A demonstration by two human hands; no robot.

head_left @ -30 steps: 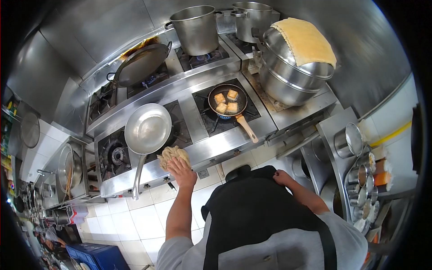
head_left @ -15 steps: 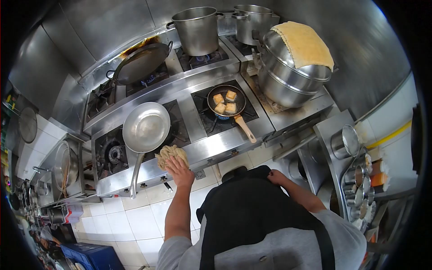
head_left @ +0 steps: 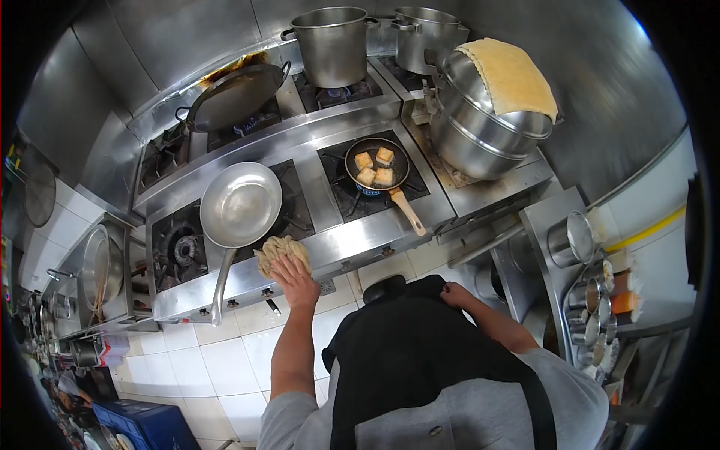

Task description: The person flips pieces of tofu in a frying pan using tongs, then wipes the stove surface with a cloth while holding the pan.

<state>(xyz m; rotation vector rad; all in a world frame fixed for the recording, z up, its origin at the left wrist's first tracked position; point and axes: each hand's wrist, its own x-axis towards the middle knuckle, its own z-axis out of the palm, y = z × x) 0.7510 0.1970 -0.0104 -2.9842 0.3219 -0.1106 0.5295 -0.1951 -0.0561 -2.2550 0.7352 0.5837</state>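
My left hand [head_left: 294, 280] presses on a crumpled beige cloth [head_left: 283, 253] at the stove's front edge, its fingers over the cloth. Just left of the cloth, an empty steel pan [head_left: 241, 204] rests on the stove, its long handle jutting past the front. My right hand [head_left: 454, 294] is closed beside the black apron [head_left: 442, 360], by its upper right edge; whatever it holds, if anything, is too small to tell. A small frying pan [head_left: 367, 159] with several golden cubes sits over a blue flame, its wooden handle pointing down to the right.
Behind stand a dark wok [head_left: 236, 101], a tall pot [head_left: 331, 52] and a second pot [head_left: 420, 45]. A large steamer [head_left: 480, 135] with a yellow cloth on its lid is at the right. Metal containers [head_left: 589, 307] line the right side; a blue crate [head_left: 142, 426] is at lower left.
My left hand and the cloth have shifted slightly left along the stove edge. The steel pan appears slightly higher and further left as the view shifts. My right hand stays by the apron.
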